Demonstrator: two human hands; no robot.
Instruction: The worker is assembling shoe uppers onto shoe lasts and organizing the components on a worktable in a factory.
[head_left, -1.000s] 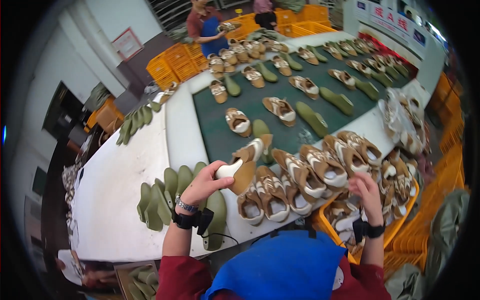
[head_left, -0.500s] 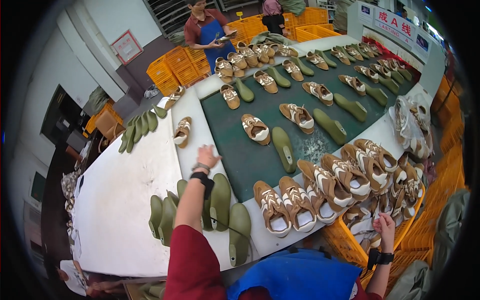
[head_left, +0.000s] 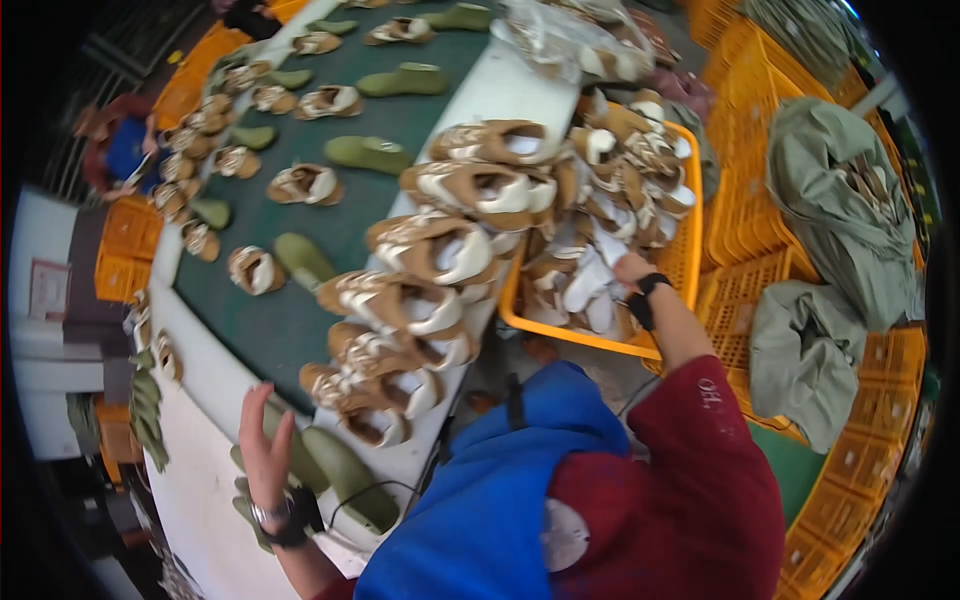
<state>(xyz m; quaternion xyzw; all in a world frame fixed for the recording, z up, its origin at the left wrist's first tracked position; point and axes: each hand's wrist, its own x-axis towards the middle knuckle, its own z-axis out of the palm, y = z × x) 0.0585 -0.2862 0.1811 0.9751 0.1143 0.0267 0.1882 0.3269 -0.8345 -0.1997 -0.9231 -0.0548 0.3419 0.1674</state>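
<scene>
Since the earlier frame, the right hand (head_left: 632,270) has moved deeper among the heaped shoes (head_left: 620,180) in the yellow crate (head_left: 580,338), while the left hand (head_left: 265,455) has drawn back from its stretch along the belt (head_left: 230,320). Measured from the blue apron (head_left: 490,475), the crate lies at one o'clock, with brown-and-white shoes piled up to its rim. Whether the right fingers grasp one cannot be told; they are hidden in the pile. At nine o'clock, the left fingers are spread and released, near the green shoe moulds (head_left: 345,480) on the white bench (head_left: 190,450). A row of finished-looking shoes (head_left: 405,250) runs along the bench edge at eleven o'clock, between belt and crate. A clear plastic bag (head_left: 540,45) sits at twelve, and grey-green cloth (head_left: 830,200) drapes yellow crates at two.
</scene>
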